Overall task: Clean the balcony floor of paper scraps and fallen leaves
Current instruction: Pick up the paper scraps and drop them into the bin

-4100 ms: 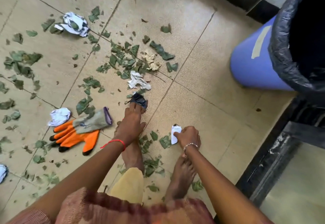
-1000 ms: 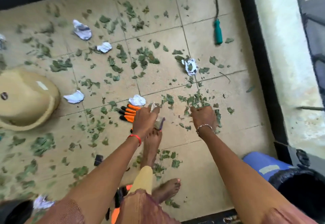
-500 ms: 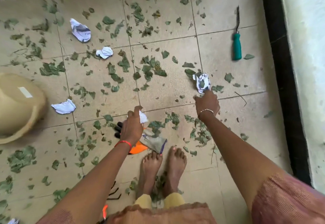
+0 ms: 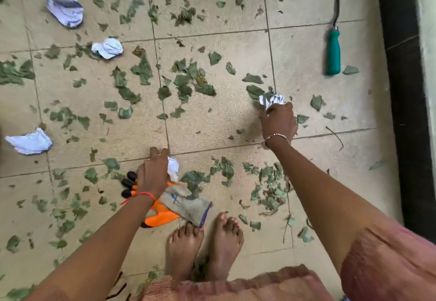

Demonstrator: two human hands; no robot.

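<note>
Torn green leaves (image 4: 186,81) and crumpled paper scraps litter the tan tiled balcony floor (image 4: 224,126). My right hand (image 4: 278,121) reaches forward and pinches a crumpled printed paper scrap (image 4: 273,100) lying among leaves. My left hand (image 4: 153,173) grips a small white paper scrap (image 4: 173,168) just above an orange and grey work glove (image 4: 174,204) on the floor. Loose paper scraps lie at the far left (image 4: 29,142), upper left (image 4: 62,3) and left of centre (image 4: 108,48).
A green-handled tool (image 4: 333,48) lies near the dark skirting (image 4: 401,88) along the right wall. My bare feet (image 4: 205,244) stand just behind the glove. A heap of leaves (image 4: 269,187) sits in front of my right foot.
My right hand has closed on the printed paper scrap it was reaching for. The left hand stays over the glove with its white scrap. The view has moved closer to the floor.
</note>
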